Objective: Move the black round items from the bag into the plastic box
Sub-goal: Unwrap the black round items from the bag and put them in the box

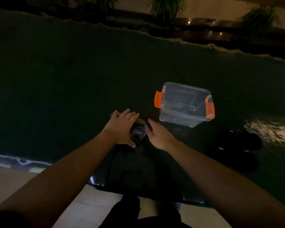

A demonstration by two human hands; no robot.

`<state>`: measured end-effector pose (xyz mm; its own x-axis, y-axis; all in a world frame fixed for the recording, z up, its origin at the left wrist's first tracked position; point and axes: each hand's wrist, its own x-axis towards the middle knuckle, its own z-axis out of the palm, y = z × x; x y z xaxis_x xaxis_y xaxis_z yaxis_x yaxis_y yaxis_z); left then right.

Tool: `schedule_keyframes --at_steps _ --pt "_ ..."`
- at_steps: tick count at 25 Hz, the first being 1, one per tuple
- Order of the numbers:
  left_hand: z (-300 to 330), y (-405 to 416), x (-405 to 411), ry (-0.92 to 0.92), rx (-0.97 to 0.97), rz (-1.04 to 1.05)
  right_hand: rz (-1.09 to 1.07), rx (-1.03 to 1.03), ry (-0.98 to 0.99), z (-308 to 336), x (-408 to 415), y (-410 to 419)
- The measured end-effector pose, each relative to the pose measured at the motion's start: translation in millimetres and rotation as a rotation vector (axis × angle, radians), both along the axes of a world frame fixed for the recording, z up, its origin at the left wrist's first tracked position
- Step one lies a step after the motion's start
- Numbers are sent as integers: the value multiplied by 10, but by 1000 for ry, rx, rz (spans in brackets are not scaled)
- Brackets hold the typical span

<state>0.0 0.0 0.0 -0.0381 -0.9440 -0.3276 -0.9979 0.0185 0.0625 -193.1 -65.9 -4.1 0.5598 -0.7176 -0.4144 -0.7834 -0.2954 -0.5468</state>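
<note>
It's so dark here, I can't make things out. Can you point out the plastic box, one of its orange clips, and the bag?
plastic box (176,120): head view, clear front wall.
orange clip (158,99): head view, left latch.
bag (136,133): head view, crinkled dark middle.

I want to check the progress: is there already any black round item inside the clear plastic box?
No, the clear plastic box with orange latches looks empty; only its transparent walls and floor show.

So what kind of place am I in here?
Probably a dim patio or garden area at night: potted palm-like plants along a low ledge, small lamps behind, pale floor tiles, and a dark cloth-covered table.
</note>
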Motion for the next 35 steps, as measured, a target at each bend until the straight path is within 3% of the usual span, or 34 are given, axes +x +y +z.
schedule_keyframes --at_steps 6,12,17,22,25,29,35 --pt "-75 -61 72 50 -42 -78 -295 239 -21 -136 145 12" --pt "27 55 128 161 -111 22 -358 168 -169 181 174 -1" --pt "260 250 -125 332 -141 230 -311 85 -347 544 133 79" --pt "523 566 -640 395 -211 338 -93 -53 -352 847 -229 319" --pt "711 739 -852 374 -244 347 6 -116 -368 971 -462 447" --pt "866 910 -1051 528 -259 272 140 -208 -355 1064 -695 618" --pt "867 994 -1269 585 -320 326 40 -206 -482 938 -829 863"
